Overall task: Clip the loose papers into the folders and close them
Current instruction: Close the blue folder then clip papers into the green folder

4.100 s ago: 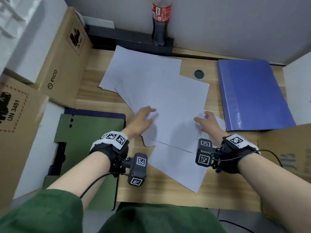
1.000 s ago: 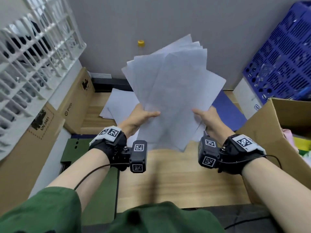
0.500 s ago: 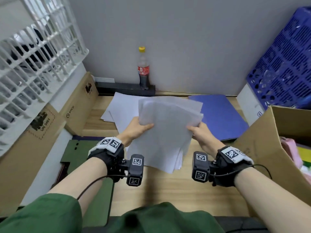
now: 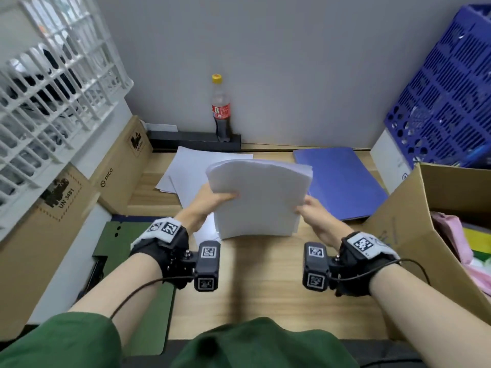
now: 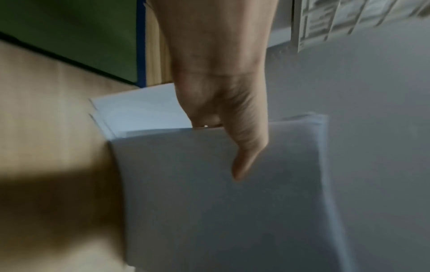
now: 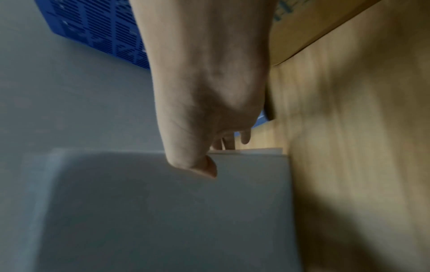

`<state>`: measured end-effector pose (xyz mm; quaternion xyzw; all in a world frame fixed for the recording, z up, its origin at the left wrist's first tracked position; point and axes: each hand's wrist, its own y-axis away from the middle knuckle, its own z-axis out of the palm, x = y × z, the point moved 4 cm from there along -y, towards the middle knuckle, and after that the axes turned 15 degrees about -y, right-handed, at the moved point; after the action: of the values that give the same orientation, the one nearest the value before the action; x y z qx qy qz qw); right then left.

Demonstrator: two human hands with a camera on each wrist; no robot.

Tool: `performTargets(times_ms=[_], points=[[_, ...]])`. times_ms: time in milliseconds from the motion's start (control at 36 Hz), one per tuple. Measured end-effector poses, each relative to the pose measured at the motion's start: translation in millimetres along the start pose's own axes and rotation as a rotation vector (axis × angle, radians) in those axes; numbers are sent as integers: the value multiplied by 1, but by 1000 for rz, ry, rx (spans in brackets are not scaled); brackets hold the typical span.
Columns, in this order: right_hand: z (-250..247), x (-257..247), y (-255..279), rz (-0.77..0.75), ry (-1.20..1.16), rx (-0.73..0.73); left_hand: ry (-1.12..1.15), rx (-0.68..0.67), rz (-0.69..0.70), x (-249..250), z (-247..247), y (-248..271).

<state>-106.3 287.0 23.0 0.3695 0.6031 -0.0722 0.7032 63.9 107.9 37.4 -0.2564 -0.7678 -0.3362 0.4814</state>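
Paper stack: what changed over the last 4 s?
Both hands, left and right, gathered the loose sheets off the desk, lifted them fanned, then squared them into a paper stack standing on its lower edge. Blue folder, bottle and some sheets stayed put.

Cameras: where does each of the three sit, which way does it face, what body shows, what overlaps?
Head: on the forehead, looking down and forward at the desk; both forearms, left hand and right hand show.
Left wrist: under the left forearm, looking along the palm; thumb on the paper stack.
Right wrist: under the right forearm, looking along the palm; thumb on the same stack, blue crate behind.
Shared: all three see the paper stack and the desk.
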Motion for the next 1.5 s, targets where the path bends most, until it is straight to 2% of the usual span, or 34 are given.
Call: performTargets(times_ms=[56,111,194,250,361,444,500,611,694,750,861,917,944,1000,1055,1083,1167,1250,1333,1389,1500], points=[[0,20,4,85,17,22,-84,3,-61,-18,7,4],[2,24,6,121,-6,41,-93,22,-65,-20,11,6],[7,-2,2,13,-16,46,-42,123,-61,-3,9,1],[8,-30,-1,-81,-87,107,32,165,-46,16,4,-4],[5,-81,4,-238,-248,141,162,191,76,51,-13,-6],[1,-85,6,-275,-318,116,156,210,122,53,-20,-4],[-2,-64,4,-229,-342,130,81,214,74,39,-17,0],[2,-1,9,-40,-214,78,-85,115,-99,-7,0,18],[4,27,14,73,-127,64,-142,21,-153,-25,14,29],[6,27,13,60,-113,63,-147,14,-157,-23,18,33],[2,3,5,-88,-84,150,-156,4,-143,-6,16,28],[-4,-10,1,-131,2,188,-174,48,-83,6,7,22],[-6,-13,-1,-134,53,189,-172,111,-60,11,0,18],[-9,-15,-2,-121,164,154,-171,261,-35,21,-16,14],[-7,-13,-1,-93,272,78,-314,313,40,32,-25,12],[-4,-12,1,-92,322,30,-420,269,87,37,-25,11],[10,-12,9,-121,416,-104,-628,19,205,51,-12,10],[22,-14,18,-129,357,-216,-757,-80,228,61,-2,12],[17,-16,23,-117,256,-218,-759,-87,178,59,-2,14],[7,-15,25,-103,187,-231,-640,-63,110,52,-8,17],[-22,3,23,-24,222,-195,-413,11,-69,19,-30,23]])
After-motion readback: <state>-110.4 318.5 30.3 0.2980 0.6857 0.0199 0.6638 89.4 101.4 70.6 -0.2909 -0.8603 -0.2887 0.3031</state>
